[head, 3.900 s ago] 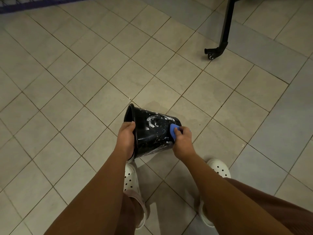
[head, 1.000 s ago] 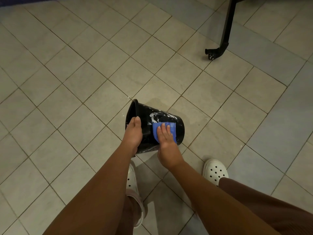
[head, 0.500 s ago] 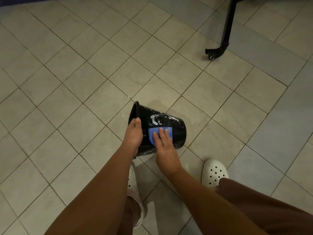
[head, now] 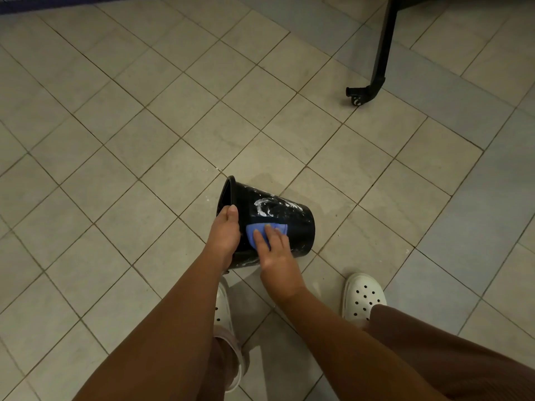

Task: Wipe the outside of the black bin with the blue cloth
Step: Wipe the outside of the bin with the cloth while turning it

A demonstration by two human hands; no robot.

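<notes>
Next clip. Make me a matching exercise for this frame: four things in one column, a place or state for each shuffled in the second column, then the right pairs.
Column one
1. left hand
2. right hand
3. black bin
4. wheeled black leg

Column two
A. stands on the tiles at the upper right, apart from the rest
B. tipped on its side, white smears on its wall
C. grips the bin's rim
D. presses the blue cloth against the bin's wall with straight fingers

Pairs: 1-C, 2-D, 3-B, 4-A
</notes>
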